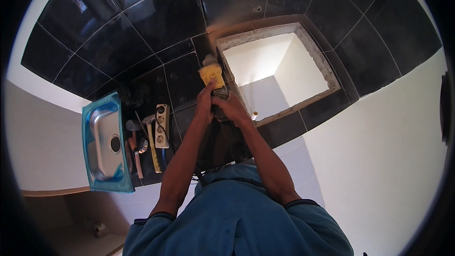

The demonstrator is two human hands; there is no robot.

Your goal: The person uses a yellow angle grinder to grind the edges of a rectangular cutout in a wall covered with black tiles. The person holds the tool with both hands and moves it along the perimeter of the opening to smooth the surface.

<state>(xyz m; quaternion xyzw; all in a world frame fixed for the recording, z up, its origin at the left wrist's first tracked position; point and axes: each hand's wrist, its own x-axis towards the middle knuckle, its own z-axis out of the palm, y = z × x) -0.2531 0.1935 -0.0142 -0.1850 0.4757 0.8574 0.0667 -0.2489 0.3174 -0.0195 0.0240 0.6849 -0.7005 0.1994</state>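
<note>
While the black-tiled bench (pixel 182 83) is largely intact, its four-sided opening (pixel 277 66) appears to be fully cut through: pale walls show below it, and no slab bridges the gap. The raw, grey-brown rim (pixel 316 57) looks uneven, so trimming seems to be the part left, probably along the left side, where the work sits; a brownish smear, perhaps dust, marks the tiles near that corner. The steel sink (pixel 87 132), edged in blue film, lies apart at the left end of the bench, not set into anything. The yellow-and-dark power tool (pixel 211 72) is just beside the opening's left edge, its head pointing away from the wearer; whether it touches the rim, or is running, I cannot tell. Two hammers (pixel 155 147) and a power strip (pixel 162 124) lie between sink and tool. Both the left hand (pixel 204 102) and right hand (pixel 232 106) have a closed grip around the tool's body.
</note>
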